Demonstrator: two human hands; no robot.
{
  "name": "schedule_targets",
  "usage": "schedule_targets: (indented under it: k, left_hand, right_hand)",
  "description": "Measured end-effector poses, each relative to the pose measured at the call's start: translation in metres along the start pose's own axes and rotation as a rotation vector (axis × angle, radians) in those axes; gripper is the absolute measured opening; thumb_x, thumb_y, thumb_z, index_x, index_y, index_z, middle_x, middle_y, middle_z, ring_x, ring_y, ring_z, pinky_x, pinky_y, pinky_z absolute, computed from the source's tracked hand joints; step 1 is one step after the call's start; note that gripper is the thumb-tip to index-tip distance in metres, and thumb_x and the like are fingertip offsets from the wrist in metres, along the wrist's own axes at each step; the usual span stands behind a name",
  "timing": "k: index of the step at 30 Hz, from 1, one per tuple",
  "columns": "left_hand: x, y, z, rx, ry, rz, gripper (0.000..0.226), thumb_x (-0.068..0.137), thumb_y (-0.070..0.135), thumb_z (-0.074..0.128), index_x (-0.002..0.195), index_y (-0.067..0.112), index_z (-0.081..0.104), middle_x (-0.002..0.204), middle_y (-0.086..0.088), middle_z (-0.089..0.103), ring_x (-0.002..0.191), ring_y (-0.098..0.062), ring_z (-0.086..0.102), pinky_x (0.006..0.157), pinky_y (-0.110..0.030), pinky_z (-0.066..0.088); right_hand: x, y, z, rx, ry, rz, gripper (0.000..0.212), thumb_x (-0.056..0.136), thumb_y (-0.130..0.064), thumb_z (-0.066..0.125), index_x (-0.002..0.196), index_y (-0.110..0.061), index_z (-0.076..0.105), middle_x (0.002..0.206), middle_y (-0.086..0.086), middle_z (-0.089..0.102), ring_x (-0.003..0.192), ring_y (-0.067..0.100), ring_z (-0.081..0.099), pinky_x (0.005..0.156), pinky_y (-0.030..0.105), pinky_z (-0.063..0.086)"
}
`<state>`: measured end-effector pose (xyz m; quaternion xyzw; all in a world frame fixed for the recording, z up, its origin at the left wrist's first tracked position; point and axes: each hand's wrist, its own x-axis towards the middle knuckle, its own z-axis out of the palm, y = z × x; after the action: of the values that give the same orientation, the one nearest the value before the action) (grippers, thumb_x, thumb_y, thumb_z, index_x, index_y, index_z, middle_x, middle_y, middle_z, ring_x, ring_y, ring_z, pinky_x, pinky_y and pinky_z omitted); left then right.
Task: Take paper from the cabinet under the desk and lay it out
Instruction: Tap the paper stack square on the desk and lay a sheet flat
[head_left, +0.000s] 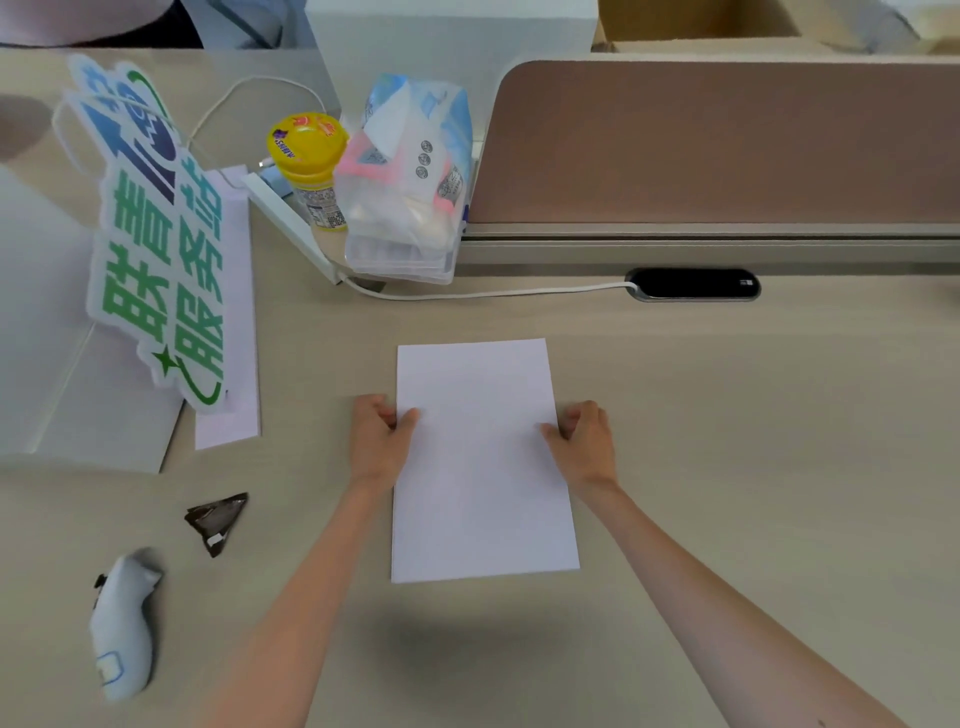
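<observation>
A white sheet of paper (480, 462) lies lengthwise on the beige desk (727, 441), right in front of me. My left hand (382, 441) grips its left long edge, thumb on top. My right hand (584, 441) holds the right long edge the same way, thumb on the sheet. The paper looks flat against the desk, though I cannot tell if it is a single sheet or a thin stack. The cabinet under the desk is out of view.
A green-and-blue standing sign (156, 244) with a paper slip under it stands at the left. Behind are a yellow-lidded jar (309, 166), a plastic bag on a clear box (410, 182), a white cable (493, 293), a cable port (693, 284) and a tan divider (727, 140). A dark wrapper (218, 519) and a white controller (124, 623) lie front left.
</observation>
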<state>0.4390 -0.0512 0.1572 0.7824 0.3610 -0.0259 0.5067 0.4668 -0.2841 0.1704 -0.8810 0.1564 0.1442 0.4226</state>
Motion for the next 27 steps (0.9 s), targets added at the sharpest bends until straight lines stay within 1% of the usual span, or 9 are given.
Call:
schedule_targets:
  k: [3, 5, 7, 8, 10, 12, 17, 22, 27]
  left_hand:
    - [-0.021, -0.009, -0.004, -0.022, 0.027, 0.003, 0.038, 0.085, 0.012, 0.066, 0.116, -0.003, 0.050, 0.081, 0.004, 0.055, 0.086, -0.021, 0.056, 0.077, -0.028, 0.040]
    - [-0.037, -0.016, -0.007, -0.024, 0.027, 0.011, 0.015, 0.086, 0.010, 0.064, 0.098, 0.011, 0.055, 0.075, 0.009, 0.050, 0.082, -0.020, 0.053, 0.075, -0.029, 0.040]
    - [-0.050, -0.027, -0.009, -0.010, 0.018, 0.008, 0.027, 0.085, 0.010, 0.062, 0.074, 0.025, 0.043, 0.071, 0.004, 0.050, 0.074, -0.020, 0.050, 0.072, -0.031, 0.041]
    - [-0.056, -0.033, -0.009, -0.009, 0.013, 0.009, 0.028, 0.085, 0.011, 0.061, 0.070, 0.025, 0.042, 0.072, 0.001, 0.051, 0.071, -0.020, 0.050, 0.070, -0.031, 0.041]
    - [-0.072, -0.043, -0.012, -0.002, -0.006, 0.011, 0.008, 0.082, 0.015, 0.059, 0.078, 0.010, 0.054, 0.073, -0.002, 0.055, 0.070, -0.021, 0.053, 0.065, -0.030, 0.042]
    - [-0.084, -0.050, -0.012, -0.011, -0.011, 0.003, 0.017, 0.081, 0.014, 0.060, 0.094, 0.002, 0.056, 0.080, -0.003, 0.059, 0.075, -0.022, 0.058, 0.068, -0.031, 0.045]
    - [-0.103, -0.047, -0.014, -0.047, -0.020, 0.015, 0.027, 0.081, 0.007, 0.061, 0.107, 0.005, 0.053, 0.103, -0.007, 0.066, 0.094, -0.024, 0.063, 0.085, -0.038, 0.052]
    - [-0.108, -0.049, -0.016, -0.008, -0.048, 0.025, 0.036, 0.077, 0.008, 0.058, 0.112, 0.005, 0.052, 0.112, -0.007, 0.065, 0.101, -0.025, 0.063, 0.088, -0.042, 0.053]
    - [-0.104, -0.045, -0.015, 0.167, -0.033, 0.126, 0.033, 0.085, 0.003, 0.050, 0.118, 0.004, 0.049, 0.123, -0.014, 0.050, 0.103, -0.031, 0.056, 0.089, -0.036, 0.046]
  right_hand:
    - [-0.019, 0.013, -0.001, 0.006, -0.009, -0.002, 0.026, 0.085, -0.016, 0.062, 0.104, -0.004, 0.050, 0.112, 0.011, 0.053, 0.081, 0.018, 0.047, 0.070, 0.026, 0.036]
    - [-0.035, 0.024, -0.001, 0.010, -0.010, -0.006, 0.023, 0.084, -0.015, 0.061, 0.103, -0.006, 0.050, 0.112, 0.011, 0.054, 0.082, 0.018, 0.047, 0.071, 0.026, 0.036]
    - [-0.047, 0.033, -0.001, 0.015, -0.015, 0.011, 0.021, 0.084, -0.014, 0.060, 0.102, -0.008, 0.050, 0.112, 0.010, 0.053, 0.083, 0.019, 0.048, 0.072, 0.026, 0.037]
    - [-0.055, 0.038, -0.001, 0.013, -0.017, 0.017, 0.020, 0.084, -0.013, 0.059, 0.102, -0.007, 0.051, 0.113, 0.010, 0.053, 0.084, 0.020, 0.049, 0.073, 0.027, 0.038]
    - [-0.068, 0.046, -0.001, 0.005, -0.024, 0.007, 0.020, 0.084, -0.011, 0.058, 0.103, -0.005, 0.052, 0.113, 0.011, 0.052, 0.085, 0.020, 0.049, 0.075, 0.027, 0.039]
    - [-0.079, 0.049, -0.001, 0.005, -0.047, 0.008, 0.023, 0.084, -0.011, 0.057, 0.106, -0.004, 0.053, 0.115, 0.011, 0.050, 0.088, 0.022, 0.051, 0.076, 0.028, 0.040]
    - [-0.093, 0.050, -0.002, 0.023, -0.126, 0.007, 0.034, 0.081, -0.013, 0.057, 0.114, -0.005, 0.052, 0.115, 0.004, 0.041, 0.105, 0.026, 0.054, 0.089, 0.035, 0.047]
    - [-0.095, 0.051, -0.005, -0.017, -0.166, -0.008, 0.037, 0.081, -0.013, 0.057, 0.116, -0.006, 0.051, 0.110, -0.001, 0.035, 0.105, 0.026, 0.054, 0.088, 0.034, 0.048]
    - [-0.089, 0.047, -0.009, -0.099, -0.119, -0.030, 0.032, 0.082, -0.012, 0.053, 0.113, -0.005, 0.051, 0.121, 0.008, 0.044, 0.104, 0.027, 0.054, 0.085, 0.038, 0.049]
